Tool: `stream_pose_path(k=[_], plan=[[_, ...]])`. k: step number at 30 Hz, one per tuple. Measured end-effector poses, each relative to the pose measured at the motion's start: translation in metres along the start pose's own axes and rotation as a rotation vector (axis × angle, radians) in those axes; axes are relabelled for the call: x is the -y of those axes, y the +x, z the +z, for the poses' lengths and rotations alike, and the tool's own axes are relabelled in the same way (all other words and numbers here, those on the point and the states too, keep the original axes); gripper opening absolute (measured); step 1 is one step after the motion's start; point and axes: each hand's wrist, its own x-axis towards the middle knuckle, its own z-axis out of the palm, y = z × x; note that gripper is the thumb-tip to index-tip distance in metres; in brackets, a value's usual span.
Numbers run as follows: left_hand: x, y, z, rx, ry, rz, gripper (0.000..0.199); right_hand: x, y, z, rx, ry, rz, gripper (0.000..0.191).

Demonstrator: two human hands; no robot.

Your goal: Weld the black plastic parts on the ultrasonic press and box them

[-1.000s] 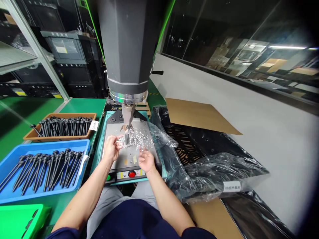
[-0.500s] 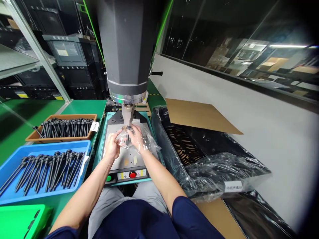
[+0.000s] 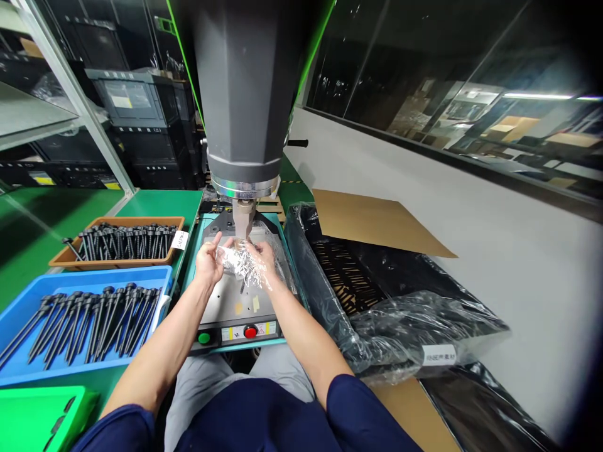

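A crumpled clear plastic bag (image 3: 249, 266) is spread between my hands, just under the metal horn (image 3: 244, 220) of the press machine. My left hand (image 3: 209, 262) holds the bag's left side, thumb raised and fingers curled towards it. On the other side, my right hand (image 3: 264, 256) grips the bag, its fingers partly covered by the shiny film. A small fixture beneath is mostly hidden by the bag and fingers. Below lies the grey metal base plate (image 3: 221, 307), with a green button (image 3: 204, 338) and a red button (image 3: 250, 331) along its front.
To the left, a blue tray (image 3: 162, 276) and an orange tray (image 3: 56, 258) hold black long-stemmed parts. A green tray (image 3: 38, 420) sits nearer. On the right stands a plastic-lined box (image 3: 325, 301) of dark slender parts, a cardboard sheet (image 3: 377, 220) on it. The machine head (image 3: 245, 94) hangs overhead.
The clear bag has come forward over the fixture and bunched between my hands. My left hand has opened up with its thumb raised; my right hand has shifted slightly right.
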Motion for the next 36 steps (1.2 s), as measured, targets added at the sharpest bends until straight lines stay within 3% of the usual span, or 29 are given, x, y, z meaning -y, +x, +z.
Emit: stream_pose_path(k=[3, 6, 8, 11, 14, 17, 19, 22, 24, 26, 27, 30, 33, 36], plan=[[0.002, 0.005, -0.004, -0.025, 0.04, -0.024, 0.011, -0.008, -0.019, -0.009, -0.007, 0.203, 0.21, 0.034], [0.005, 0.01, -0.008, -0.072, 0.06, -0.043, 0.013, -0.023, -0.051, -0.023, 0.183, 0.393, 0.573, 0.036], [0.007, 0.011, -0.011, -0.098, 0.058, -0.056, 0.017, -0.036, -0.08, -0.032, 0.347, 0.397, 0.811, 0.035], [0.008, 0.01, -0.016, -0.117, 0.074, -0.06, 0.016, -0.052, -0.127, -0.042, 0.597, 0.395, 0.994, 0.033], [0.005, 0.007, -0.022, -0.133, 0.124, -0.032, 0.017, -0.051, -0.159, -0.045, 0.718, 0.389, 0.914, 0.04], [0.0, 0.005, -0.03, -0.149, 0.155, 0.034, 0.026, -0.033, -0.165, -0.044, 0.641, 0.403, 0.709, 0.045], [-0.004, 0.002, -0.035, -0.224, 0.188, 0.104, 0.026, -0.018, -0.159, -0.043, 0.544, 0.425, 0.592, 0.046], [-0.009, -0.016, -0.042, -0.407, 0.266, 0.339, 0.024, 0.004, -0.149, -0.04, 0.455, 0.472, 0.452, 0.044], [-0.008, -0.04, -0.044, -0.432, 0.326, 0.538, 0.022, 0.017, -0.145, -0.037, 0.436, 0.524, 0.34, 0.043], [-0.004, -0.071, -0.044, -0.336, 0.42, 0.622, 0.018, 0.028, -0.142, -0.032, 0.421, 0.561, 0.221, 0.042], [0.0, -0.088, -0.044, -0.263, 0.486, 0.589, 0.016, 0.032, -0.141, -0.029, 0.418, 0.572, 0.173, 0.041], [0.011, -0.129, -0.045, -0.049, 0.681, 0.382, 0.018, 0.04, -0.137, -0.018, 0.419, 0.622, 0.088, 0.04], [0.019, -0.156, -0.048, 0.178, 0.823, 0.178, 0.015, 0.042, -0.134, -0.008, 0.423, 0.717, 0.085, 0.04], [0.021, -0.172, -0.048, 0.257, 0.871, 0.11, 0.014, 0.04, -0.136, -0.003, 0.407, 0.778, 0.167, 0.04]])
